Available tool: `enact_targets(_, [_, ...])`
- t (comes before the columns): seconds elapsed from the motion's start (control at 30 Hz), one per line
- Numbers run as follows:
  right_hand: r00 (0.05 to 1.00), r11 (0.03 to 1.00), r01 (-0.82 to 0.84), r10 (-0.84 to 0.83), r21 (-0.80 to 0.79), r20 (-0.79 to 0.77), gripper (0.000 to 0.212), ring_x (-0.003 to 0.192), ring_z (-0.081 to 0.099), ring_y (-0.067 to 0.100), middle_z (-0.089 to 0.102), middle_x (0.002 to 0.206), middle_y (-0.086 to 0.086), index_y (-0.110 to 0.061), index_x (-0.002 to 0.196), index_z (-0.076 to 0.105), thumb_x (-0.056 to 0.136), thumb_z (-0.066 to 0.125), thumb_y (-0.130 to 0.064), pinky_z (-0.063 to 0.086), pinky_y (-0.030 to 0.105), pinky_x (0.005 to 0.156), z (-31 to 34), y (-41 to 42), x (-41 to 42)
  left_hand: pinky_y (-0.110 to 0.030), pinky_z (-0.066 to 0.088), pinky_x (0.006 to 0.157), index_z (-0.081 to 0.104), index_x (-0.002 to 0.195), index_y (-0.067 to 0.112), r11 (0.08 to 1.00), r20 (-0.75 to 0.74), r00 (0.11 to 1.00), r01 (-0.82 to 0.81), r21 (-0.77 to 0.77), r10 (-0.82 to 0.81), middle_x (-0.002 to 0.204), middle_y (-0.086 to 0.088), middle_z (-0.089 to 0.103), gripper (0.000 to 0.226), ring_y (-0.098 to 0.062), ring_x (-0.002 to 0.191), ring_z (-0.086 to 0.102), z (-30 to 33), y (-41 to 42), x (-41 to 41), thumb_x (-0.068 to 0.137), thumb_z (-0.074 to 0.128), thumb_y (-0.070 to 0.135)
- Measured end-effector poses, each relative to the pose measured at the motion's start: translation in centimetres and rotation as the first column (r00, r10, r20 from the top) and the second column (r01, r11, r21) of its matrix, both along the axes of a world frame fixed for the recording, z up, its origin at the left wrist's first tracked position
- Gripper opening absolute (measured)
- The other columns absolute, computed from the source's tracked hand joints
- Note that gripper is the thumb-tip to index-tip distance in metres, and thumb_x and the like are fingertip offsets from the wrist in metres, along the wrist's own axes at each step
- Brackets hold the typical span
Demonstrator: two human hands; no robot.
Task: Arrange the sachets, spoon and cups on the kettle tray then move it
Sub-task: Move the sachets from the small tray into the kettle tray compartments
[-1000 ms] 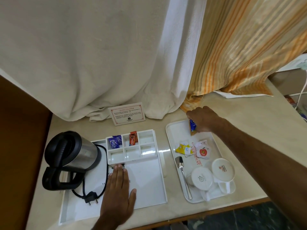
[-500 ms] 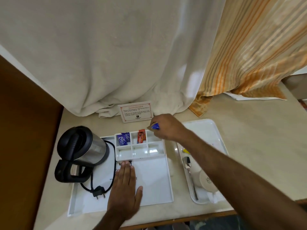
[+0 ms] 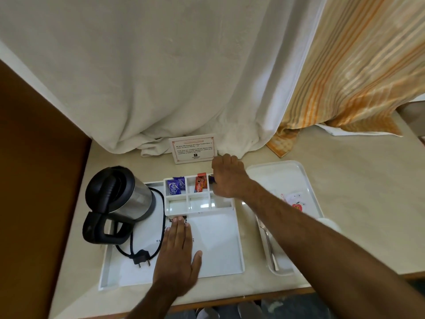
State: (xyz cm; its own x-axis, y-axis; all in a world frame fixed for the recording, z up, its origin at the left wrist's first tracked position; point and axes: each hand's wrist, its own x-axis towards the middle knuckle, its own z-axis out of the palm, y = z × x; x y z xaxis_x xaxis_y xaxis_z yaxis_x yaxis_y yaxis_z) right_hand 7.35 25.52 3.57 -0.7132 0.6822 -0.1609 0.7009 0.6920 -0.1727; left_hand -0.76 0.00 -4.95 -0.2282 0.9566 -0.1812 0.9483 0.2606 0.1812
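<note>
Head view shows the task early: beside the kettle (image 3: 119, 194), three tray compartments hold sachets (image 3: 176, 185), right hand (image 3: 227, 178) pinching a dark sachet (image 3: 211, 179) there, left hand (image 3: 178, 254) flat, fingers together; spoon (image 3: 270, 247) unmoved.

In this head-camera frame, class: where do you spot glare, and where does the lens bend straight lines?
Head view: glare whitens the empty front compartments of the kettle tray; wide-angle distortion bows the counter edge and the side tray; the kettle stays fairly sharp.

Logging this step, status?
Left hand flat on white kettle tray. Right hand lowering dark blue sachet into top-right compartment. Nothing in the way.
</note>
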Motion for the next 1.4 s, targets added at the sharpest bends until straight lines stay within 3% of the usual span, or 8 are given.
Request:
enact_targets(0.17, [0.984, 0.960, 0.065, -0.108, -0.274, -0.145, 0.086, 0.115, 0.040, 0.029, 0.045, 0.126, 0.008, -0.023, 0.135, 0.037, 0.063, 0.064, -0.062, 0.039, 0.046, 0.095, 2.5, 3.0, 3.9, -0.038, -0.002, 0.120, 0.011, 0.156, 0.003, 1.000, -0.007, 1.000, 0.015, 0.008, -0.015, 0.165, -0.017, 0.003, 0.079, -0.029, 0.152, -0.004, -0.4, -0.3, -0.3, 0.098, 0.023, 0.056])
enact_targets(0.3, [0.951, 0.987, 0.065, -0.015, -0.150, 0.310, 0.071, 0.114, 0.046, 0.032, 0.052, 0.127, 0.007, -0.029, 0.135, 0.041, 0.071, 0.070, -0.036, 0.036, 0.043, 0.092, 2.2, 4.8, 10.8, -0.037, -0.007, 0.121, 0.011, 0.155, 0.002, 0.999, 0.006, 1.000, 0.025, 0.026, -0.026, 0.164, -0.018, 0.004, 0.080, -0.030, 0.152, -0.001, -0.8, -0.4, -0.3, 0.097, 0.018, 0.057])
enact_targets(0.37, [0.919, 0.981, 0.059, 0.018, -0.183, 0.394, 0.076, 0.112, 0.048, 0.030, 0.052, 0.124, 0.006, -0.027, 0.134, 0.044, 0.066, 0.076, -0.036, 0.036, 0.042, 0.090, 1.2, 4.2, 12.6, -0.035, -0.009, 0.120, 0.013, 0.155, 0.001, 0.999, 0.009, 1.000, 0.025, 0.037, -0.025, 0.164, -0.018, 0.004, 0.081, -0.030, 0.152, -0.001, -0.9, -0.5, -0.4, 0.097, 0.022, 0.056])
enact_targets(0.63, [0.956, 0.967, 0.086, -0.012, -0.240, 0.293, 0.030, 0.106, 0.060, 0.023, 0.064, 0.114, 0.002, -0.018, 0.107, 0.066, 0.077, 0.070, -0.023, 0.050, 0.037, 0.087, 1.5, 3.8, 12.7, -0.044, 0.004, 0.123, 0.010, 0.155, 0.002, 1.000, -0.004, 1.000, 0.016, 0.022, -0.016, 0.164, -0.018, 0.001, 0.081, -0.029, 0.152, -0.005, -0.8, -0.2, 0.1, 0.095, 0.026, 0.054])
enact_targets(0.77, [0.978, 0.927, 0.072, -0.138, -0.369, -0.156, 0.013, 0.076, 0.062, 0.010, 0.066, 0.077, -0.008, -0.024, 0.075, 0.071, 0.067, 0.080, -0.026, 0.052, 0.030, 0.067, 5.7, 2.4, 9.7, -0.044, 0.005, 0.121, 0.015, 0.154, -0.002, 0.998, -0.006, 0.999, 0.037, 0.055, -0.037, 0.163, -0.023, 0.008, 0.079, -0.033, 0.152, 0.001, -0.3, 0.3, 0.3, 0.096, 0.035, 0.048])
enact_targets(0.87, [0.903, 0.851, -0.135, -0.104, -0.508, -0.416, 0.023, 0.062, 0.053, 0.003, 0.061, 0.067, -0.009, -0.014, 0.080, 0.074, 0.065, 0.085, -0.027, 0.042, 0.021, 0.059, 7.0, -1.7, 4.1, -0.051, 0.014, 0.119, 0.019, 0.152, -0.005, 0.998, 0.019, 0.999, 0.034, 0.045, -0.035, 0.161, -0.026, 0.013, 0.079, -0.037, 0.151, 0.007, 0.2, 0.0, 0.2, 0.095, 0.039, 0.045])
enact_targets(1.1, [0.977, 0.916, 0.102, -0.166, -0.388, -0.136, 0.007, 0.087, 0.066, 0.029, 0.071, 0.088, 0.007, -0.016, 0.079, 0.072, 0.077, 0.066, -0.015, 0.044, 0.027, 0.065, 1.7, -7.0, -5.9, -0.053, 0.016, 0.121, 0.014, 0.154, -0.002, 0.999, 0.030, 0.999, 0.016, 0.028, -0.017, 0.163, -0.023, 0.006, 0.079, -0.033, 0.151, -0.001, 0.0, 0.3, 0.1, 0.098, 0.032, 0.050])
enact_targets(1.4, [0.929, 0.968, 0.112, -0.183, -0.226, -0.321, 0.041, 0.086, 0.061, 0.031, 0.054, 0.107, 0.012, -0.010, 0.111, 0.049, 0.077, 0.071, -0.004, 0.040, 0.031, 0.061, -0.1, -9.1, -6.3, -0.049, 0.009, 0.122, 0.008, 0.155, -0.001, 1.000, 0.010, 1.000, 0.013, 0.003, -0.014, 0.164, -0.022, 0.002, 0.080, -0.030, 0.151, -0.009, -0.3, -0.2, 0.0, 0.099, 0.030, 0.052])
